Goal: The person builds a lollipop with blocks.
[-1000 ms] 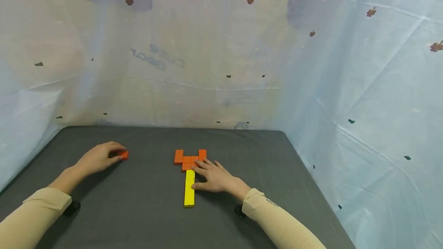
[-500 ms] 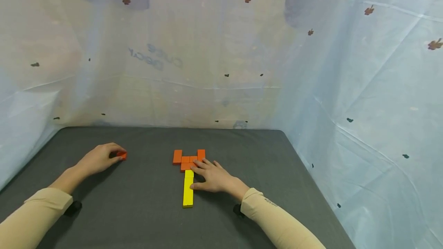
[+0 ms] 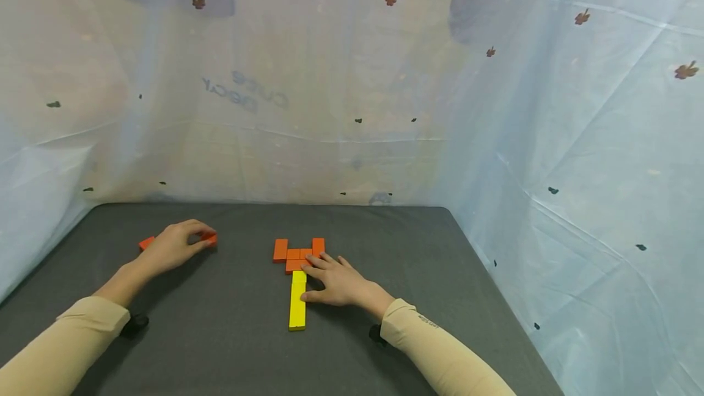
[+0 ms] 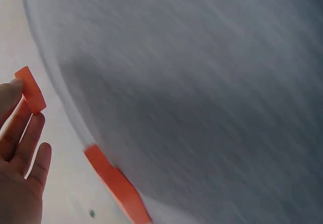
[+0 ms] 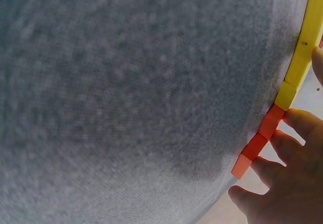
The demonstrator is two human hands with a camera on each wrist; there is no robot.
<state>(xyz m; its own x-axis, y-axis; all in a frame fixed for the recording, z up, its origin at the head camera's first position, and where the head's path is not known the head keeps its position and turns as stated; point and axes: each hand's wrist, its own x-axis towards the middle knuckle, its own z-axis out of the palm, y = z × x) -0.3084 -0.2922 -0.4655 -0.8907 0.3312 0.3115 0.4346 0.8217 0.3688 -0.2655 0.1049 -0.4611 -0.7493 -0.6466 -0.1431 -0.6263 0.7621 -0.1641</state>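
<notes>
My left hand (image 3: 172, 248) pinches an orange block (image 4: 32, 92) between thumb and fingers, at the left of the table. In the head view its fingers partly cover that block. Behind the wrist lie other orange blocks (image 4: 116, 183), mostly hidden in the head view. My right hand (image 3: 340, 284) has its fingers spread over a flat arrangement of orange blocks (image 3: 281, 250), touching the nearest ones. Its thumb touches the long yellow block (image 3: 297, 310), which joins a short yellow block (image 3: 299, 277) below the orange ones. Some orange blocks are partly under the fingers.
A dark grey cloth-covered table (image 3: 231, 335) lies under everything. Translucent plastic sheeting (image 3: 330, 78) with small leaf marks hangs behind it and along the right side.
My left hand has lifted the orange block and shifted it slightly right and away, uncovering another orange block behind the wrist. My right hand stays on the arrangement.
</notes>
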